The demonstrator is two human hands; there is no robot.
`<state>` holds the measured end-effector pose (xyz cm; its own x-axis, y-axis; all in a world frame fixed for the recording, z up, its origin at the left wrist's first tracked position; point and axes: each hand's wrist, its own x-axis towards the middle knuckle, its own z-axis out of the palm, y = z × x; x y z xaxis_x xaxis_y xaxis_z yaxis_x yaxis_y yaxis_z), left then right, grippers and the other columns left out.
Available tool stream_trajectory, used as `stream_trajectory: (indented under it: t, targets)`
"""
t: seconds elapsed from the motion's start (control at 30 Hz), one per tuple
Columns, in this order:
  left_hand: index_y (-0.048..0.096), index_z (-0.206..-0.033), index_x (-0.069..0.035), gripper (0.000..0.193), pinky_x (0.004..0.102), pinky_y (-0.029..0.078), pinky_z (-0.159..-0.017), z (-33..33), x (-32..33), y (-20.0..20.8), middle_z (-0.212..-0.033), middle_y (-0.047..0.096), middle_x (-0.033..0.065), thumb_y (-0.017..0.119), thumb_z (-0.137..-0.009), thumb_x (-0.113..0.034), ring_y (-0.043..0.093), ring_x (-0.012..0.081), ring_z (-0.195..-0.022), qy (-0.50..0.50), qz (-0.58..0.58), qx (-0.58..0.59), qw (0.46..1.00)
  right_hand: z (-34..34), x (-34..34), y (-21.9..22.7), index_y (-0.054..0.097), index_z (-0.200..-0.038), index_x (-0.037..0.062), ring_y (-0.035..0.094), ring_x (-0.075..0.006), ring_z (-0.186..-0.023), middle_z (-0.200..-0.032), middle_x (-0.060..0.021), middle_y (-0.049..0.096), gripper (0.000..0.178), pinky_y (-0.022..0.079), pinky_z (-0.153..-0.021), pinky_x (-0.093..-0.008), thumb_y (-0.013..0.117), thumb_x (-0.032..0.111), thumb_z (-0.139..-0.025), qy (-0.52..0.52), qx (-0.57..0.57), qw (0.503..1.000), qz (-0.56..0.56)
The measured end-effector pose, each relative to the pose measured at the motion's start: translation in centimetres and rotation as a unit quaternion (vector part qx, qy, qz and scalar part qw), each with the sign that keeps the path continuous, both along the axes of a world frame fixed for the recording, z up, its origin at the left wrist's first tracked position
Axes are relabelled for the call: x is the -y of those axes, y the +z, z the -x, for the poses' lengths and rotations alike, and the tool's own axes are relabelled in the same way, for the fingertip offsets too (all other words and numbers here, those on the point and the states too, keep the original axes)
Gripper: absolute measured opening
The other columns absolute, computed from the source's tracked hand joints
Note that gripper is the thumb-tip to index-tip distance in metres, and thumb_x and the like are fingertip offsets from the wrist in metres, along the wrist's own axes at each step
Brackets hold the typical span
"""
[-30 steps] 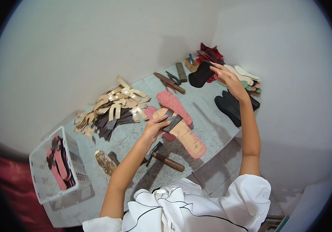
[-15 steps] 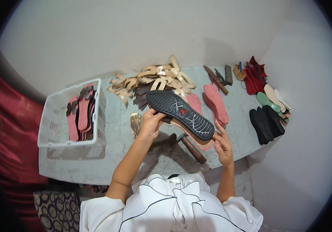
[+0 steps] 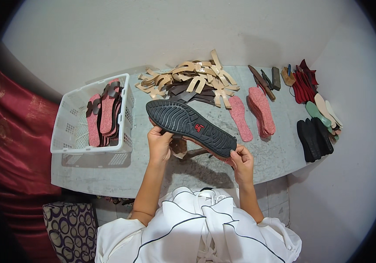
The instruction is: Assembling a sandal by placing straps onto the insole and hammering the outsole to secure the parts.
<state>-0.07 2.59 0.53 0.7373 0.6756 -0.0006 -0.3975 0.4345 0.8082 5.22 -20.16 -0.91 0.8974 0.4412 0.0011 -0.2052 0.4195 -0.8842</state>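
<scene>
A black ridged shoe sole [image 3: 174, 120] with a small red mark is held above the table, tread side up, with a pinkish layer showing under its near edge. My left hand [image 3: 159, 145] is closed on the near edge around its middle and toe half, the thumb underneath partly hidden. My right hand [image 3: 243, 163] pinches the heel end between thumb and fingers. Beneath the sole, a hammer [image 3: 197, 153] on the table is mostly covered. Beyond the heel lie a single pink insole [image 3: 239, 120] and a stack of pink insoles [image 3: 261, 114].
A white plastic basket [image 3: 59, 118] with pink insoles and dark straps stands at the left. Beige straps [image 3: 199, 69] and dark brown straps [image 3: 187, 94] lie at the back. Cutting tools [image 3: 264, 83], red pieces [image 3: 301, 89] and black soles [image 3: 308, 140] are on the right.
The view has shifted, and the sole has tilted closer to my body. My right hand has gone from spread fingers beside the heel to a pinch on it. The pinkish layer shows less.
</scene>
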Motion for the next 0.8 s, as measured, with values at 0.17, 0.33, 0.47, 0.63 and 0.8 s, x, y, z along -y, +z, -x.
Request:
stream_trajectory:
  t: [0.17, 0.33, 0.47, 0.63, 0.8]
  targets:
    - [0.059, -0.086, 0.005, 0.017, 0.0226, 0.048, -0.062, 1.0, -0.7, -1.1, -0.082, 0.063, 0.0097, 0.059, -0.069, 0.011, 0.060, 0.0128, -0.068, 0.027, 0.005, -0.015, 0.999, 0.3, -0.7, -0.3, 0.046, -0.073, 0.0049, 0.053, -0.0086, -0.080, -0.096, -0.0056, 0.051, 0.013, 0.047, -0.071, -0.0226, 0.058, 0.005, -0.080, 0.029, -0.036, 0.998, -0.041]
    - [0.059, -0.088, 0.006, 0.019, 0.0239, 0.049, -0.066, 1.5, -0.4, -1.0, -0.085, 0.062, 0.0111, 0.059, -0.069, 0.011, 0.060, 0.0143, -0.073, 0.040, 0.018, -0.011, 0.999, 0.0, -0.6, -1.0, 0.043, -0.071, 0.0063, 0.052, -0.0090, -0.079, -0.094, -0.0065, 0.050, 0.016, 0.047, -0.069, -0.0225, 0.058, 0.004, -0.078, 0.050, -0.008, 0.998, -0.047]
    - [0.058, -0.091, 0.006, 0.020, 0.0254, 0.051, -0.068, 1.9, -0.5, -1.5, -0.088, 0.062, 0.0120, 0.058, -0.072, 0.011, 0.061, 0.0160, -0.075, 0.031, 0.014, 0.014, 0.999, 0.4, -1.2, -0.3, 0.042, -0.070, 0.0086, 0.055, -0.0100, -0.071, -0.084, -0.0056, 0.051, 0.018, 0.051, -0.058, -0.0230, 0.059, 0.008, -0.074, 0.030, 0.000, 0.998, -0.058]
    - [0.056, -0.093, 0.004, 0.020, 0.0266, 0.053, -0.069, 2.0, -0.8, -2.1, -0.090, 0.062, 0.0124, 0.057, -0.074, 0.009, 0.062, 0.0171, -0.076, 0.022, 0.028, 0.024, 0.999, 0.2, -0.8, -1.4, 0.041, -0.075, 0.0069, 0.051, -0.0123, -0.088, -0.101, -0.0110, 0.048, 0.020, 0.050, -0.069, -0.0231, 0.061, 0.005, -0.075, 0.055, 0.022, 0.995, -0.084]
    - [0.056, -0.095, 0.004, 0.021, 0.0270, 0.054, -0.070, 2.2, -0.8, -2.1, -0.091, 0.061, 0.0124, 0.059, -0.075, 0.007, 0.062, 0.0172, -0.077, 0.021, 0.047, 0.031, 0.998, 0.4, -1.1, 0.2, 0.037, -0.099, 0.0065, 0.053, -0.0189, -0.097, -0.110, -0.0140, 0.046, 0.032, 0.053, -0.072, -0.0270, 0.059, 0.007, -0.076, 0.059, -0.016, 0.990, -0.125]
